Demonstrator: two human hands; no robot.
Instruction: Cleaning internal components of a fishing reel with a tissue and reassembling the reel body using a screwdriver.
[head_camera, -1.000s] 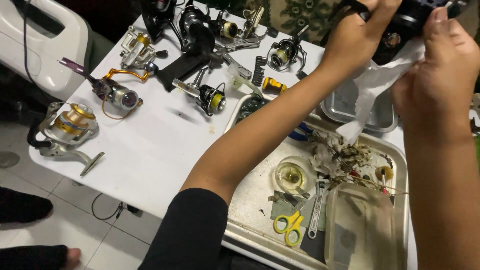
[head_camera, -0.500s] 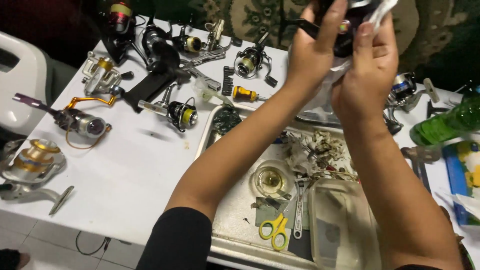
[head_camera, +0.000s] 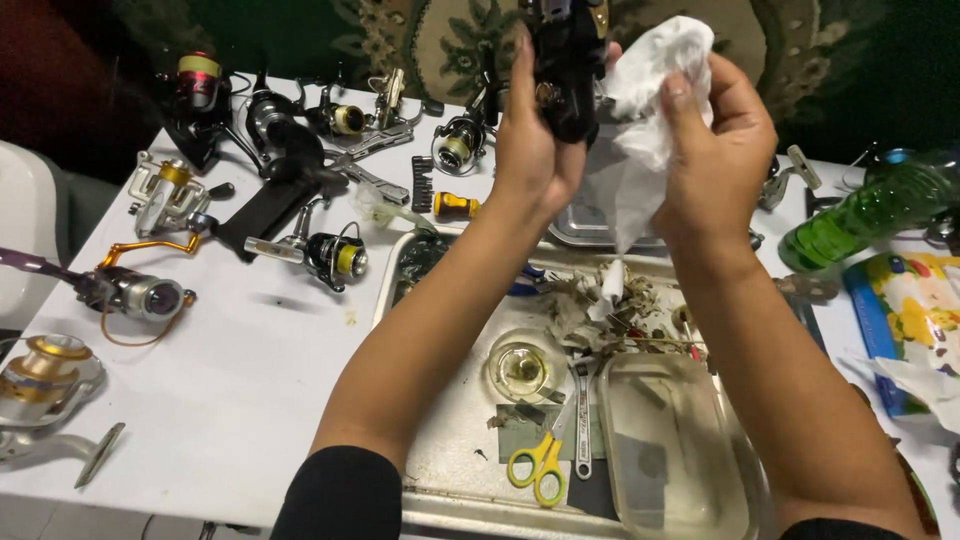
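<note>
Both hands had drawn closer; left hand (head_camera: 535, 140) clamped the black reel (head_camera: 566, 60), right hand (head_camera: 715, 150) pinched white tissue (head_camera: 645, 95) beside it. Wiping went best with the reel held steady.

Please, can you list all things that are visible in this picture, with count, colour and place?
table: one, white, under everything
fishing reels: about nine, black, silver and gold, left and far side of table
metal tray: one, silver, centre
scissors: one, yellow handles, in tray
wrench: one, silver, in tray beside scissors
small dish: one, clear, in tray
plastic container: one, clear, tray's right part
bottle: one, green, lying at right
black reel: one, held up in left hand
tissue: one, white, in right hand
</note>
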